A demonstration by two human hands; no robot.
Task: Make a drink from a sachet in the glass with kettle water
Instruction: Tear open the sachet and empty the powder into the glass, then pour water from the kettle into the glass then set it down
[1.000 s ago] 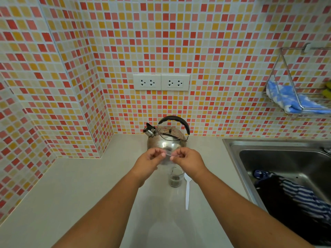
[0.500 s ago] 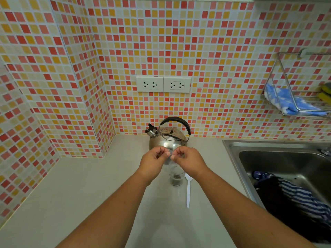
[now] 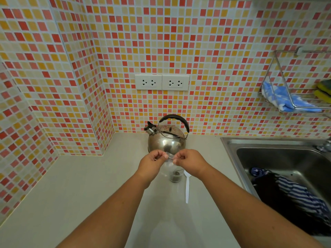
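Note:
A small clear sachet [image 3: 169,159] hangs between my hands above the counter. My left hand [image 3: 153,162] pinches its top left corner and my right hand [image 3: 189,162] pinches its top right. Directly below stands a small glass [image 3: 176,175] with dark powder at its bottom, partly hidden by the sachet and my right hand. A white plastic spoon [image 3: 187,187] lies on the counter just right of the glass. Behind my hands, against the tiled wall, stands a steel kettle [image 3: 166,138] with a black handle, spout pointing left.
A steel sink [image 3: 279,158] at the right holds dark striped cloth [image 3: 290,194]. A wire rack [image 3: 295,102] on the wall carries a blue cloth and sponges. Two wall sockets [image 3: 162,82] sit above the kettle. The grey counter [image 3: 80,185] stretches left to a tiled corner.
My hands have drawn slightly apart at the sachet's top edge. The camera has tilted a little, so the scene sits lower in view. Glass, spoon and kettle have not moved.

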